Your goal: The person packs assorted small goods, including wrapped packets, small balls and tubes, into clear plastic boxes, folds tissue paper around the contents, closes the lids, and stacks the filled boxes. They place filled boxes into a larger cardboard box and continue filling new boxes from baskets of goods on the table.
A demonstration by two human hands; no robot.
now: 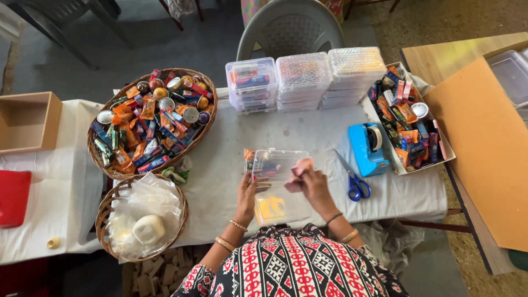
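A clear plastic box with its lid raised sits on the white tablecloth in front of me, with a yellow item inside and small sweets in its far part. My left hand grips the box's left edge. My right hand holds a small pink piece over the box's right side.
A big wicker basket of wrapped sweets stands at the left, a smaller basket with plastic bags near me. Stacks of clear boxes line the far edge. A blue tape dispenser, blue scissors and a sweet tray lie right.
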